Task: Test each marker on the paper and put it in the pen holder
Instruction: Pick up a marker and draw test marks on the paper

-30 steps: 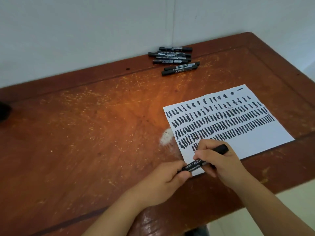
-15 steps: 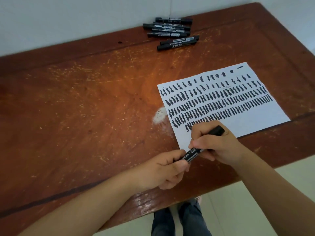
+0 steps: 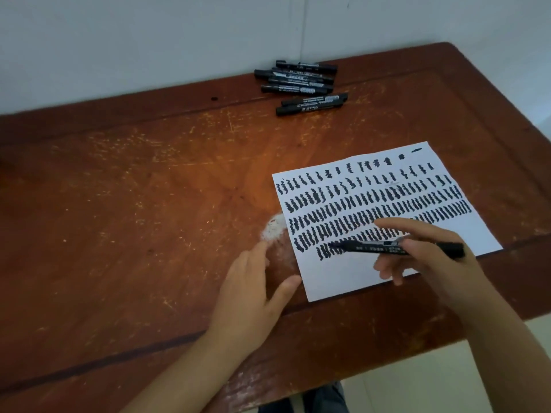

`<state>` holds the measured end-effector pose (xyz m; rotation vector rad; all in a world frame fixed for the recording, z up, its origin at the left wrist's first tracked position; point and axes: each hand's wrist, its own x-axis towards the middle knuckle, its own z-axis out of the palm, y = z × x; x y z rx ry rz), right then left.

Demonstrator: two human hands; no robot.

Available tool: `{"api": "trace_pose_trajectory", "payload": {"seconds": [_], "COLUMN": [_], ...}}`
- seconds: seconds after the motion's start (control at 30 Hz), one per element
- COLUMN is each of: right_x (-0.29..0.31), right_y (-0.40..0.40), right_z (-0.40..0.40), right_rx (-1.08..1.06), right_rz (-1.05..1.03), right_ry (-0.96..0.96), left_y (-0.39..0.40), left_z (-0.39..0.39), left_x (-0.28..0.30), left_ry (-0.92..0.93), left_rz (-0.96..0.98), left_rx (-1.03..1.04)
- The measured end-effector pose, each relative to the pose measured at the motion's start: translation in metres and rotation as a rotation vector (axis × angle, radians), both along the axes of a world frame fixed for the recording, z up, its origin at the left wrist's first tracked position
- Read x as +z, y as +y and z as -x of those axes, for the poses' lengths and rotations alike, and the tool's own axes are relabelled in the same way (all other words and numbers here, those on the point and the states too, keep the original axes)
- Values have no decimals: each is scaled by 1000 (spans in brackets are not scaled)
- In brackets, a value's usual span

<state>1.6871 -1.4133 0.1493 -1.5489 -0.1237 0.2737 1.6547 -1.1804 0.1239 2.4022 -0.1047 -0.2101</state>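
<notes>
My right hand (image 3: 429, 257) holds a black marker (image 3: 375, 248) level over the lower part of the white paper (image 3: 343, 278), its tip pointing left at the last row of black strokes. My left hand (image 3: 253, 290) lies open on the wooden table just left of the paper, fingers spread, holding nothing. A pile of several black markers (image 3: 301, 84) lies at the table's far edge by the wall. No pen holder shows in the head view.
The worn wooden table (image 3: 134, 219) has a white scuffed patch (image 3: 274, 229) next to the paper's left edge. A pale wall runs behind the table. Floor tiles and my legs show below the near edge.
My left hand let go of the marker's end and moved left onto the table. My right hand swung the marker level over the paper.
</notes>
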Motion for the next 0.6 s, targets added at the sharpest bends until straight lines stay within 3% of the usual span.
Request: {"api": "trace_pose_trajectory", "payload": {"seconds": [0.13,0.27,0.47,0.6], "right_x": [-21,-46,-53,-55], "right_y": [11,38,59,64], "right_z": [7,9,5,5], "right_rx": [-98,-347,-240,-236], "right_rz": [124,315,233,326], "right_ry": [-60,-91,-91,-148], "left_y": [-16,-32,-38,-37], "left_z": [8,9,12,13], "left_x": [-29,-42,-53,-54], "left_ry": [-192,-221,-201,-220], "left_rz": [-265,-369,-468,-486], "left_rx": [25,79,87,52]}}
